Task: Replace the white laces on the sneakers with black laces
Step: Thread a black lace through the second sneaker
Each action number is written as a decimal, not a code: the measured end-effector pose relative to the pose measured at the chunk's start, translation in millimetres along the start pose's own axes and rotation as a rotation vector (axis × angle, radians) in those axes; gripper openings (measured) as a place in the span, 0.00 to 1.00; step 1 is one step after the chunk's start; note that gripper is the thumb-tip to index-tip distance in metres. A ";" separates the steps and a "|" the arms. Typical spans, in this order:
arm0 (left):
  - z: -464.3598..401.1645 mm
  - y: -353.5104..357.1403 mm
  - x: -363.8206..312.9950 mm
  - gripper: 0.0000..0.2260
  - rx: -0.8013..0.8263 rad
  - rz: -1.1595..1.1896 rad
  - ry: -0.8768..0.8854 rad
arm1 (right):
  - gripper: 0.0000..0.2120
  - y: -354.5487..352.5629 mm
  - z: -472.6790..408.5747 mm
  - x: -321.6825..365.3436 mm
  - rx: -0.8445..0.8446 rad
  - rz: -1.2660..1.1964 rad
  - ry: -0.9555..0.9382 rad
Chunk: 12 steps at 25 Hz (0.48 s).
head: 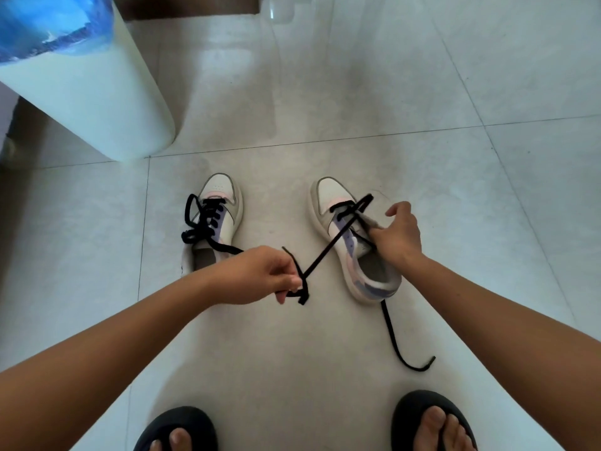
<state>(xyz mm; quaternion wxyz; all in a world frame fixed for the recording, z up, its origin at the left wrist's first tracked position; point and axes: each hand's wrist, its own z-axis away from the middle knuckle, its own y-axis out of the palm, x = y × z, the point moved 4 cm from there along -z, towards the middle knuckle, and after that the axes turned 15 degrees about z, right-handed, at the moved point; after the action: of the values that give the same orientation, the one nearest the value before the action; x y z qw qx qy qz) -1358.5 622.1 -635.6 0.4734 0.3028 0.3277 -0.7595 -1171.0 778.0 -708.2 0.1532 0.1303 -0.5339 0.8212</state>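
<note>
Now my left hand [260, 275] pinches the taut black lace [328, 252], which runs diagonally up-right to the right sneaker [354, 236] (lower eyelets only laced); my right hand [398, 232], nearer, grips its tongue area.

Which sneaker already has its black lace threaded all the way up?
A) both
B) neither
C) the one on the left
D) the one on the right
C: the left sneaker shows black lace crossing every eyelet row, while the right sneaker has only the rows near the toe threaded, with the left hand pulling one end of its black lace taut and the right hand steadying it.
</note>
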 end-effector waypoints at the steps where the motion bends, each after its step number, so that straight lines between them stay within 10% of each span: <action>1: 4.0 0.1 2.0 0.09 0.040 -0.035 -0.014 | 0.15 -0.1 1.1 -1.1 -0.001 0.016 -0.018; 12: 52.4 28.1 11.3 0.05 0.692 0.080 -0.252 | 0.11 1.6 11.9 10.4 -0.035 0.244 -0.093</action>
<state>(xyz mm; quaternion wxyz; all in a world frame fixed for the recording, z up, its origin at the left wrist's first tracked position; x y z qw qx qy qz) -1344.7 565.7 -618.7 0.4091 0.3617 -0.0213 -0.8375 -1180.5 767.7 -700.9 0.0294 0.0996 -0.5665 0.8175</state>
